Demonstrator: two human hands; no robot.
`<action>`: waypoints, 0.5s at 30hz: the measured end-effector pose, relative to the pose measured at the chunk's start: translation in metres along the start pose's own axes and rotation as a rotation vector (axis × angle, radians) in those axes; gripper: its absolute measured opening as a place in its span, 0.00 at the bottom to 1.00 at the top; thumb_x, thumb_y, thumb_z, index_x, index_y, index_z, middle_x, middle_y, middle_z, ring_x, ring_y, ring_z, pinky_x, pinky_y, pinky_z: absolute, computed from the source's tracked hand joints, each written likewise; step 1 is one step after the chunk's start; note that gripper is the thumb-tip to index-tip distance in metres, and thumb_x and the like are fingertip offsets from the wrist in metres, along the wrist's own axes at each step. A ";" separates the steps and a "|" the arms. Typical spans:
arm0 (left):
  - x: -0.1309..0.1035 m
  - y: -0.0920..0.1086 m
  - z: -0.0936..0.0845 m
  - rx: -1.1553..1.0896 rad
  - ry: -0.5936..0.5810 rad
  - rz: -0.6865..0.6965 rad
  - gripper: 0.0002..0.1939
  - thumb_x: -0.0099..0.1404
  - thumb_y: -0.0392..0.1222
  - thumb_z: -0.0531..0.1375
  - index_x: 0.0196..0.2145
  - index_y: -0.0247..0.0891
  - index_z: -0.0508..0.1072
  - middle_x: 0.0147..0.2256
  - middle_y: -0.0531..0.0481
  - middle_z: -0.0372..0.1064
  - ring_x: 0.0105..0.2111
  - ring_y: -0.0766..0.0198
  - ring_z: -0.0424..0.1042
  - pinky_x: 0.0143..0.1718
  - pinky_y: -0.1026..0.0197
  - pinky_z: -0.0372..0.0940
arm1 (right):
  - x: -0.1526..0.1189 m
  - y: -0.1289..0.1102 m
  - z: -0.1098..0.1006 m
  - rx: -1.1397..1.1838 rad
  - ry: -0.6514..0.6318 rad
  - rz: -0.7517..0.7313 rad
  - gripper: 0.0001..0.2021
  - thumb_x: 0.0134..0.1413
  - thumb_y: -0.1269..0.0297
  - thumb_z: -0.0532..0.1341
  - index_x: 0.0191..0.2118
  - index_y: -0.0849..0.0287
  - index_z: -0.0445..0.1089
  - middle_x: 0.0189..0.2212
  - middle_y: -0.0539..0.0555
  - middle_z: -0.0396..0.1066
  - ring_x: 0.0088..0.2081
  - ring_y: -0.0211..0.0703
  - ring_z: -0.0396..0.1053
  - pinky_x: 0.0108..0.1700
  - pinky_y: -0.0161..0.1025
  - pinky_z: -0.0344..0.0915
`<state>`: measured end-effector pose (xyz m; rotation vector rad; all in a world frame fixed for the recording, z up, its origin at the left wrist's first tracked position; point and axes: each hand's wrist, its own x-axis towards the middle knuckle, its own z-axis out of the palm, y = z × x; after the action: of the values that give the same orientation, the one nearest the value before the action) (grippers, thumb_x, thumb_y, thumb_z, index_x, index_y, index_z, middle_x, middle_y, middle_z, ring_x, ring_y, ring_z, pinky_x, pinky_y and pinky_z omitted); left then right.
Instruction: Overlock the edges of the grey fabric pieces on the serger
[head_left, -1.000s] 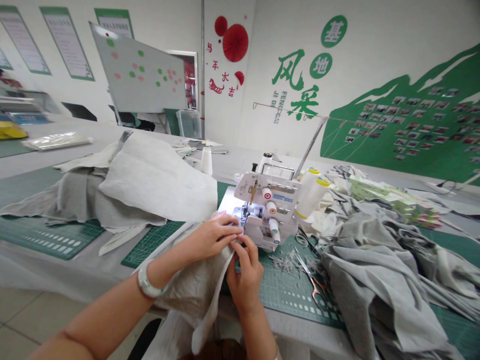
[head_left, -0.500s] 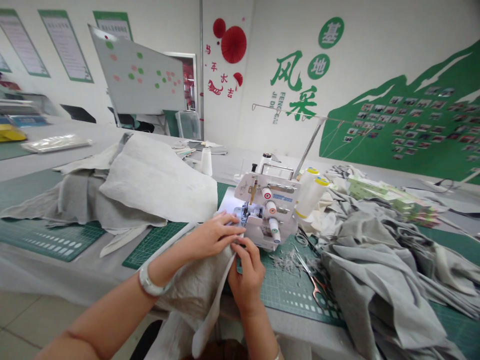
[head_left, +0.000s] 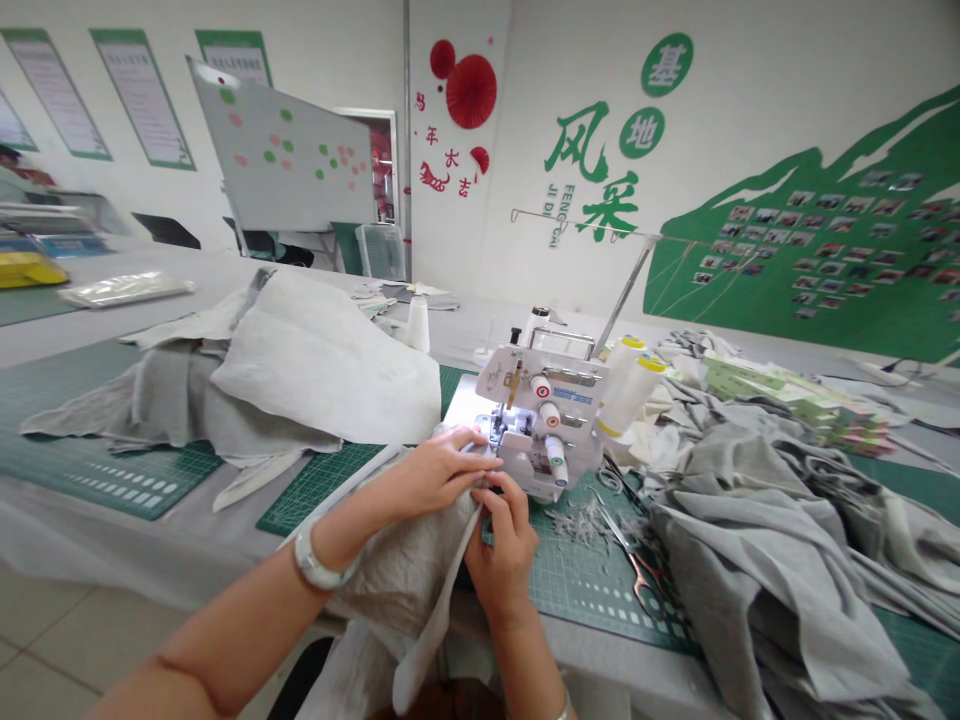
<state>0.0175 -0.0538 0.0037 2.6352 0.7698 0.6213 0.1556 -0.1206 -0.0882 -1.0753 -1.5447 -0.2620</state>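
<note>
A white overlock sewing machine [head_left: 544, 410] stands on the green cutting mat, its needle area lit. My left hand [head_left: 442, 470] lies on a grey-beige piece of fabric [head_left: 409, 565], fingers stretched out toward the presser foot. Just to its right, my right hand [head_left: 504, 540] pinches the fabric's edge between thumb and fingers. From both hands the cloth hangs down over the table edge toward my lap. The fabric's far edge, close to the needle, is partly hidden by my left fingers.
Right of the machine lie scissors [head_left: 634, 560], thread scraps [head_left: 581, 525] and a big heap of grey fabric [head_left: 780, 560]. Thread cones [head_left: 630, 390] stand behind it. Pale and grey fabric pieces [head_left: 330, 350] spread across the left, beside a white cone [head_left: 418, 325].
The view has shifted slightly, so everything sits a little farther right. Both hands keep nearly the same hold on the fabric beside the machine.
</note>
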 end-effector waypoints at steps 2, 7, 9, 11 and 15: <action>0.000 -0.001 -0.001 -0.037 -0.001 0.000 0.17 0.71 0.42 0.51 0.53 0.45 0.72 0.55 0.45 0.62 0.55 0.55 0.63 0.57 0.52 0.59 | 0.000 0.000 0.000 -0.001 -0.014 0.003 0.12 0.55 0.78 0.53 0.41 0.59 0.69 0.48 0.62 0.70 0.50 0.47 0.71 0.46 0.42 0.71; -0.002 -0.011 -0.002 -0.338 0.098 0.001 0.15 0.66 0.38 0.57 0.50 0.39 0.69 0.52 0.43 0.65 0.54 0.57 0.65 0.57 0.52 0.60 | -0.001 0.001 0.000 -0.020 -0.049 0.013 0.13 0.55 0.79 0.52 0.42 0.59 0.68 0.50 0.63 0.70 0.49 0.47 0.71 0.45 0.42 0.71; -0.003 -0.017 -0.003 -0.524 0.157 -0.008 0.12 0.65 0.37 0.58 0.47 0.37 0.67 0.51 0.42 0.66 0.54 0.57 0.65 0.57 0.51 0.60 | -0.001 0.001 0.000 -0.026 -0.049 0.017 0.13 0.55 0.79 0.52 0.41 0.59 0.68 0.49 0.63 0.70 0.48 0.47 0.72 0.44 0.41 0.72; -0.004 -0.023 -0.004 -0.639 0.186 0.000 0.08 0.65 0.37 0.58 0.43 0.36 0.67 0.50 0.40 0.66 0.54 0.57 0.66 0.56 0.51 0.61 | 0.000 0.000 0.000 -0.033 -0.040 0.014 0.13 0.55 0.79 0.52 0.41 0.60 0.69 0.49 0.63 0.70 0.48 0.46 0.72 0.43 0.40 0.72; -0.005 -0.032 -0.009 -0.602 0.272 0.022 0.06 0.65 0.39 0.59 0.38 0.35 0.72 0.48 0.40 0.67 0.52 0.56 0.67 0.55 0.51 0.61 | 0.001 -0.001 0.000 -0.044 -0.016 0.008 0.13 0.56 0.79 0.52 0.41 0.60 0.70 0.48 0.63 0.71 0.47 0.46 0.73 0.44 0.41 0.72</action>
<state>-0.0047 -0.0297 -0.0032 2.0333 0.5155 1.0444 0.1548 -0.1206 -0.0866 -1.1201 -1.5550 -0.2839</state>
